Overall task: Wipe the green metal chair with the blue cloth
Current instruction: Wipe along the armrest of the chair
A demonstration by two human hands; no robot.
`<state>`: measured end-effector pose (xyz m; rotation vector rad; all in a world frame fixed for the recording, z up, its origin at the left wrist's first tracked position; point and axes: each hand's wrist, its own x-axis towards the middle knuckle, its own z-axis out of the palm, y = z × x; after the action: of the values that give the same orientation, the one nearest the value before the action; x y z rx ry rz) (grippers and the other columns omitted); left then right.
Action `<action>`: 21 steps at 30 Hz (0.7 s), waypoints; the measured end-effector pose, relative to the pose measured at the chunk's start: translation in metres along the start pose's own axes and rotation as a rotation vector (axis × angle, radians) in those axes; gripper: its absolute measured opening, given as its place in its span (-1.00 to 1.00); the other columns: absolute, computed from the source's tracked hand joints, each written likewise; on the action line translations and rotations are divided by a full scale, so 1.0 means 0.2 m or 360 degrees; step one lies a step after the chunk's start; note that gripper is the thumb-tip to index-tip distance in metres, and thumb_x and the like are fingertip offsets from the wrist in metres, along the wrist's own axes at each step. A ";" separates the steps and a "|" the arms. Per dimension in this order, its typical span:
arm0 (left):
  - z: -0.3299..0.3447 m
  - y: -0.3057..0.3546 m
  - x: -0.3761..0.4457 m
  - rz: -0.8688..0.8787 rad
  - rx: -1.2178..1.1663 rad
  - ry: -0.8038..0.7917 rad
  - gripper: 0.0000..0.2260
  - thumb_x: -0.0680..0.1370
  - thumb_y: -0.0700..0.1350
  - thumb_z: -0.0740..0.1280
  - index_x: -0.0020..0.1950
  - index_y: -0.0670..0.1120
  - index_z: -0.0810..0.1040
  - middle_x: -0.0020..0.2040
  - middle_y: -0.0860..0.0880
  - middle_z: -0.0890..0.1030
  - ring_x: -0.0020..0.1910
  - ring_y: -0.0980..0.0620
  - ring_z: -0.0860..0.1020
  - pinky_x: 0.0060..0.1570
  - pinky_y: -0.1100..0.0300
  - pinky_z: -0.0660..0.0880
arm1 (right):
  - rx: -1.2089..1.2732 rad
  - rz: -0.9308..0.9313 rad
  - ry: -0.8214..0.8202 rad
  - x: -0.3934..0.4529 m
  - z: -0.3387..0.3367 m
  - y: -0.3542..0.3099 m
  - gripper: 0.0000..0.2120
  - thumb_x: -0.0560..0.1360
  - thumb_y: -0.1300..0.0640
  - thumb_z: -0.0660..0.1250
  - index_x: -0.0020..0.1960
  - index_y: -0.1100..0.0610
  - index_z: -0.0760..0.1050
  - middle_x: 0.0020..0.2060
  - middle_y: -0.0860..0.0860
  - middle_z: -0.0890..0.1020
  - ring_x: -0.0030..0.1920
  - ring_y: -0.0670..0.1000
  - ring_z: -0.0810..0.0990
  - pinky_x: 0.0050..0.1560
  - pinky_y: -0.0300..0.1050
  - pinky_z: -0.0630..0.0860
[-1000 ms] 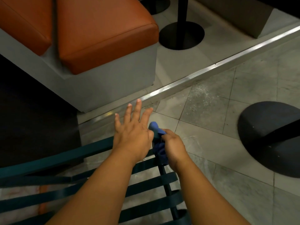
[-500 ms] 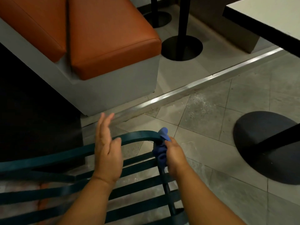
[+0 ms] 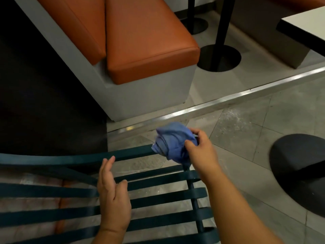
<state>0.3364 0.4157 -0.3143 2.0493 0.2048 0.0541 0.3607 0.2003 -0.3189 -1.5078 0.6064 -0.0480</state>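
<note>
Head view: the wiping step is in hand, judged from the blue cloth (image 3: 173, 141) lying bunched against the green metal chair (image 3: 73, 158) at the right end of its curved top rail. The right hand (image 3: 199, 150) grips the cloth, thumb and fingers curled round the wad. The cloth sits on the corner of the chair where the top rail bends down into the vertical post, and part of it hangs just below the rail.

The left hand (image 3: 114, 192) is above the chair slats, to the left of the cloth and just below the top rail. Its fingers are straight and relaxed and hold nothing; whether the fingertips touch the rail cannot be told.

Next move, as a judgement: draw the cloth along the top rail away from the corner, or down the post, keeping pressure on the metal. The left hand is placed to steady the chair frame if the chair shifts.

Chair condition: dark green painted flat bars, 1 curved top rail and at least 5 horizontal slats below it, joined by a narrow post under the cloth. The floor shows through the gaps. No dirt is distinguishable on the bars in this light
</note>
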 end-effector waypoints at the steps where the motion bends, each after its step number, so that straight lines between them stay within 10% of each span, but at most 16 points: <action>1: -0.01 -0.01 0.00 -0.0038 0.0002 -0.0014 -0.49 0.57 -0.30 0.14 0.35 0.25 0.25 0.52 0.12 0.15 0.46 0.19 0.11 0.35 0.21 0.05 | -0.0222 -0.0073 0.0071 0.01 0.01 0.04 -0.66 0.54 0.20 0.23 0.22 -0.16 0.36 0.15 0.00 0.52 0.13 0.03 0.53 0.11 0.03 0.57; 6: -0.05 -0.01 -0.03 -0.0127 0.0044 -0.0038 -0.46 0.57 -0.31 0.15 0.37 0.26 0.23 0.53 0.15 0.12 0.45 0.22 0.08 0.35 0.19 0.04 | -0.1025 -0.0677 0.0077 0.06 0.10 0.12 -0.56 0.57 0.16 0.19 0.43 -0.06 0.33 0.45 -0.08 0.29 0.44 -0.05 0.16 0.44 -0.10 0.13; 13: 0.04 0.08 0.05 0.0373 0.0675 -0.0221 -0.48 0.59 -0.15 0.15 0.45 0.27 0.10 0.53 0.22 -0.07 0.50 0.23 -0.19 0.48 0.05 -0.17 | -0.1159 -0.0934 0.0203 0.07 0.18 0.26 -0.57 0.58 -0.19 0.02 0.39 -0.13 0.37 0.25 -0.08 0.42 0.22 -0.10 0.32 0.22 -0.13 0.34; 21: 0.15 0.09 0.23 0.0408 0.1184 -0.0707 -0.54 0.65 -0.09 0.00 0.52 0.23 0.00 0.56 0.13 -0.08 0.53 0.08 -0.20 0.45 0.03 -0.30 | 0.0068 0.0682 0.0155 0.18 -0.03 0.41 -0.66 0.62 -0.11 0.03 -0.03 0.11 0.44 -0.06 0.15 0.55 -0.03 0.15 0.52 -0.06 -0.03 0.40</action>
<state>0.3879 0.3886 -0.3161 2.7461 -0.3729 -0.3677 0.3606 0.1884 -0.4074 -1.3130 0.9893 0.1952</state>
